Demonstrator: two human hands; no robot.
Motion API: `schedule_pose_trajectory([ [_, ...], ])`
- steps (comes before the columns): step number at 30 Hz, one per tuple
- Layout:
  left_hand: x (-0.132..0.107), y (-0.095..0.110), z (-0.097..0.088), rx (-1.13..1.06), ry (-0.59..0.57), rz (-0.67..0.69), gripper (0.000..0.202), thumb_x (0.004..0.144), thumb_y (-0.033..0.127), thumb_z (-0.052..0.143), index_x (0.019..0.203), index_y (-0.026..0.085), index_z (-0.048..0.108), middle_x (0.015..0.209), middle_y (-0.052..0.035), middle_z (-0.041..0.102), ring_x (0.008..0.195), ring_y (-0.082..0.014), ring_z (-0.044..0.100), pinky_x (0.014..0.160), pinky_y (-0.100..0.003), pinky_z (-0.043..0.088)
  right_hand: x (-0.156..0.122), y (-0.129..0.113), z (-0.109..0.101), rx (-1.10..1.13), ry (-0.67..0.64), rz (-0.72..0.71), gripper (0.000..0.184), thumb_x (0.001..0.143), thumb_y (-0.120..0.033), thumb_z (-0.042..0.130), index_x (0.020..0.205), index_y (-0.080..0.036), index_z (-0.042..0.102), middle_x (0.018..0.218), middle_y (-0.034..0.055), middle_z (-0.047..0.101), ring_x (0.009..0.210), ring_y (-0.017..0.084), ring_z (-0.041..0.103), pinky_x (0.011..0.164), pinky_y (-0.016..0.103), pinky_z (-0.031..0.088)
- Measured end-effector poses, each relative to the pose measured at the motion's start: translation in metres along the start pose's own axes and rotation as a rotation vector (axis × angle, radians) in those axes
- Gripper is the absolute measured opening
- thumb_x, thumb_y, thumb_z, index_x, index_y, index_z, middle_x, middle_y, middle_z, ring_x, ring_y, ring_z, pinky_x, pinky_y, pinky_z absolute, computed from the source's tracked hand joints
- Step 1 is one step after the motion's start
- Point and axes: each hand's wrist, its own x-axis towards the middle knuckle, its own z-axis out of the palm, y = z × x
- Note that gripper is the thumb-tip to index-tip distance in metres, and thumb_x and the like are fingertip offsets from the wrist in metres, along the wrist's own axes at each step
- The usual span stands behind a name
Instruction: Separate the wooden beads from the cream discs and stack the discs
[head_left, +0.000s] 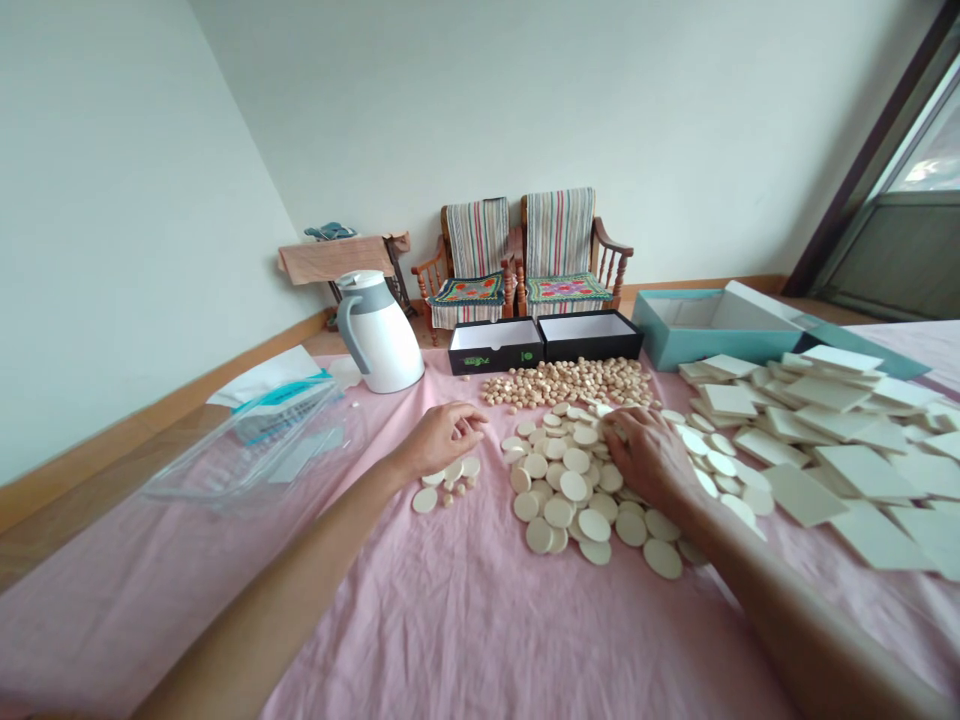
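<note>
My left hand (442,438) is over a small group of round wooden discs (424,500) and a few little wooden beads (448,487). Its fingers are loosely bent and apart, with nothing visible in them. At the right side of a large heap of round wooden discs (574,486), my right hand (651,452) rests palm down, fingers bent and spread over the discs. Its fingertips touch the heap and are partly hidden. Behind the heap lies a broad pile of wooden beads (570,382).
Square wooden tiles (862,470) are piled at the right, before a teal box (712,335). Two black box halves (495,357) stand behind the beads. A white jug (386,340) and clear plastic packaging (247,450) are at the left on the pink cloth (450,620).
</note>
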Motion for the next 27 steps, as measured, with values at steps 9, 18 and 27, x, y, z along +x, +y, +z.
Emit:
schedule_pose_trajectory([
  [9,-0.013,-0.007,-0.003,0.146,-0.313,0.107,0.04,0.064,0.007,0.048,0.096,0.02,0.067,0.094,-0.0029,0.064,0.079,-0.0151,0.062,0.069,-0.022,0.047,0.001,0.0,-0.001,-0.001,0.012,-0.018,0.026,0.089,-0.03,0.04,0.095,-0.019,0.063,0.099,0.0092,0.064,0.091,0.022,0.053,0.079,0.035,0.037],
  [18,-0.004,0.003,0.008,0.233,-0.235,0.061,0.024,0.063,0.011,0.056,0.083,0.018,0.067,0.082,-0.002,0.065,0.071,-0.0147,0.061,0.064,-0.022,0.045,0.0,-0.001,-0.002,-0.007,0.018,-0.009,0.025,0.088,-0.029,0.041,0.093,-0.02,0.063,0.099,0.0088,0.063,0.092,0.022,0.052,0.078,0.035,0.036],
  [27,-0.006,0.019,-0.005,0.029,-0.268,0.079,0.012,0.071,0.016,0.057,0.08,0.016,0.065,0.075,-0.0008,0.065,0.067,-0.0115,0.057,0.06,-0.02,0.041,0.001,-0.002,-0.003,-0.018,-0.008,0.007,0.025,0.089,-0.029,0.04,0.094,-0.02,0.062,0.102,0.0083,0.063,0.094,0.023,0.051,0.08,0.035,0.036],
])
